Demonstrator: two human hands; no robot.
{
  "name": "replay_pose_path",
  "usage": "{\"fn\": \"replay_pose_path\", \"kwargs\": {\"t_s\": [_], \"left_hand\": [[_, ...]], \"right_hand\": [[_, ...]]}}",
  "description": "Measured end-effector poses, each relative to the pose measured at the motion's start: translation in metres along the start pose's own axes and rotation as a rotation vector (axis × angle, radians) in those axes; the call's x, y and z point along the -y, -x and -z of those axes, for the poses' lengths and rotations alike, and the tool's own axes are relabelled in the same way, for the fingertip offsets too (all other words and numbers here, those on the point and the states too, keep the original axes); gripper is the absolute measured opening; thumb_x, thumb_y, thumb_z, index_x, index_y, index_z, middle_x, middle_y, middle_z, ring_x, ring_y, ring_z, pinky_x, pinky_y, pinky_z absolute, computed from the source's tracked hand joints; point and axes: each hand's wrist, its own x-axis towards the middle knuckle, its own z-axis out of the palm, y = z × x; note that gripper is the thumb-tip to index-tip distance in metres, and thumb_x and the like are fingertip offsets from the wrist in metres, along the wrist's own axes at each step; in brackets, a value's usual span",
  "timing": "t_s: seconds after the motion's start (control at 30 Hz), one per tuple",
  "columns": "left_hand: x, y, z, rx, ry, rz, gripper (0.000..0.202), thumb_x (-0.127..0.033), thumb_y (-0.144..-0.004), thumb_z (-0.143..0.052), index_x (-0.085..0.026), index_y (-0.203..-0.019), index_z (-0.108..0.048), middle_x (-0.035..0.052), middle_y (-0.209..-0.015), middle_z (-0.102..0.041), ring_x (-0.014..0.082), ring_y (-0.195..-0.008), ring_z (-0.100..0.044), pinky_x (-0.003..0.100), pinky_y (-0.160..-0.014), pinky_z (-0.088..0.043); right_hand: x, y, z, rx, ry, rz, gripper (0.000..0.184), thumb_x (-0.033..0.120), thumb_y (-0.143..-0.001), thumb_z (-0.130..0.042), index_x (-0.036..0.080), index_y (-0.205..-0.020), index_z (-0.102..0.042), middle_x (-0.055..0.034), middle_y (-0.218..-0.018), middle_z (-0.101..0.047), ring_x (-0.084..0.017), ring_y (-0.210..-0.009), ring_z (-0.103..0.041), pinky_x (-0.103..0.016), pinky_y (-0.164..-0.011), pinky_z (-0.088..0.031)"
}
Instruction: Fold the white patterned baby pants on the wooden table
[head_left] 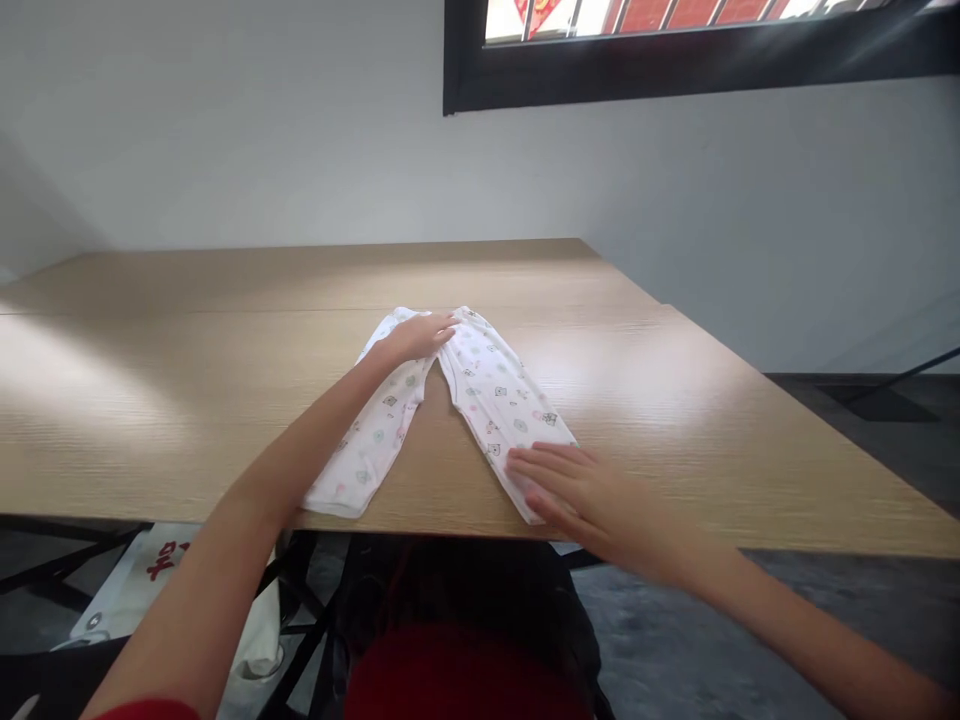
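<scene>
A small pair of white printed pants (499, 385) lies spread on the wooden table, its two legs angled apart toward the front edge. Small animal and leaf-like figures dot the cloth. My left hand (420, 337) rests over the upper part of the pants near where the legs meet, fingers stretched to the right and covering some of the waist. Flat on the lower end of the right pant leg lies my right hand (577, 495), its fingers extended and pointing left. Neither hand grips the fabric visibly.
The light wooden table (187, 370) reaches back to a grey wall (262, 130). A dark-framed window (600, 75) sits at upper right. Below the front edge, a white bag with red lettering (150, 570) and dark metal legs (56, 570) show at left.
</scene>
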Motion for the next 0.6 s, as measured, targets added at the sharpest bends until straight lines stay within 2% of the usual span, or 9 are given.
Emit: {"fn": "replay_pose_path", "kwargs": {"t_s": [0.07,0.13,0.17,0.27,0.33,0.4,0.47,0.53,0.6], "left_hand": [[0.003,0.035,0.002,0.02,-0.004,0.127,0.046,-0.032,-0.093,-0.015,-0.023,-0.128,-0.044,0.0036,-0.137,-0.043,0.0212,-0.119,-0.045,0.035,-0.095,-0.037],[0.004,0.065,-0.002,0.083,-0.019,0.246,0.044,-0.034,-0.092,-0.023,-0.017,-0.117,-0.054,0.0114,-0.124,-0.055,0.0271,-0.109,-0.053,0.039,-0.087,-0.042],[0.003,0.075,-0.006,0.109,-0.027,0.286,0.043,-0.036,-0.091,-0.027,-0.014,-0.114,-0.056,0.0142,-0.122,-0.056,0.0293,-0.109,-0.053,0.04,-0.086,-0.043],[-0.004,0.087,-0.02,0.104,-0.048,0.316,0.044,-0.036,-0.092,-0.028,-0.013,-0.126,-0.044,0.0145,-0.137,-0.04,0.0288,-0.125,-0.038,0.04,-0.095,-0.037],[-0.013,0.088,-0.026,0.073,-0.06,0.31,0.044,-0.032,-0.094,-0.024,-0.015,-0.134,-0.034,0.0109,-0.145,-0.028,0.025,-0.132,-0.027,0.039,-0.101,-0.031],[-0.028,0.098,-0.031,0.064,-0.072,0.341,0.044,-0.029,-0.095,-0.026,-0.012,-0.135,-0.032,0.0131,-0.144,-0.029,0.0255,-0.132,-0.028,0.04,-0.102,-0.031],[-0.048,0.123,-0.037,0.074,-0.084,0.408,0.042,-0.024,-0.094,-0.028,-0.005,-0.129,-0.039,0.0195,-0.137,-0.038,0.0283,-0.125,-0.039,0.039,-0.095,-0.038],[-0.07,0.158,-0.043,0.076,-0.103,0.48,0.04,-0.018,-0.092,-0.029,0.0,-0.123,-0.045,0.024,-0.13,-0.045,0.0296,-0.116,-0.048,0.037,-0.087,-0.044],[-0.086,0.192,-0.047,0.039,-0.14,0.5,0.039,-0.016,-0.089,-0.034,0.0,-0.122,-0.047,0.0243,-0.13,-0.045,0.0303,-0.116,-0.048,0.039,-0.089,-0.044]], "right_hand": [[-0.003,-0.034,0.012,-0.04,-0.07,0.009,0.043,0.038,-0.096,-0.025,0.022,-0.127,-0.051,-0.0058,-0.124,-0.055,-0.026,-0.112,-0.05,-0.044,-0.091,-0.046],[-0.007,-0.083,0.016,-0.113,-0.111,0.034,0.042,0.031,-0.093,-0.027,0.02,-0.128,-0.049,-0.0059,-0.126,-0.052,-0.024,-0.116,-0.047,-0.042,-0.093,-0.044],[-0.009,-0.111,0.015,-0.148,-0.129,0.036,0.042,0.027,-0.093,-0.027,0.018,-0.128,-0.048,-0.0057,-0.127,-0.051,-0.023,-0.118,-0.045,-0.041,-0.095,-0.043],[-0.016,-0.196,0.001,-0.162,-0.132,0.11,0.044,0.022,-0.093,-0.025,0.014,-0.13,-0.045,-0.0042,-0.137,-0.04,-0.018,-0.127,-0.033,-0.038,-0.106,-0.031],[-0.021,-0.24,-0.014,-0.061,-0.079,0.148,0.044,0.025,-0.094,-0.026,0.013,-0.133,-0.042,-0.0042,-0.141,-0.035,-0.019,-0.13,-0.027,-0.041,-0.109,-0.024],[-0.026,-0.266,-0.028,0.037,-0.001,0.125,0.045,0.029,-0.095,-0.025,0.017,-0.137,-0.036,-0.0027,-0.143,-0.03,-0.024,-0.132,-0.024,-0.054,-0.108,-0.014],[-0.032,-0.277,-0.039,0.066,0.07,0.081,0.046,0.034,-0.096,-0.024,0.023,-0.14,-0.03,-0.0008,-0.144,-0.027,-0.028,-0.132,-0.021,-0.065,-0.103,0.0],[-0.036,-0.28,-0.046,0.05,0.102,0.057,0.047,0.036,-0.097,-0.023,0.025,-0.142,-0.025,0.0,-0.145,-0.024,-0.03,-0.133,-0.019,-0.068,-0.099,0.009],[-0.038,-0.28,-0.049,0.047,0.1,0.053,0.047,0.037,-0.097,-0.023,0.026,-0.142,-0.025,-0.0001,-0.145,-0.024,-0.031,-0.133,-0.018,-0.067,-0.099,0.01]]}}
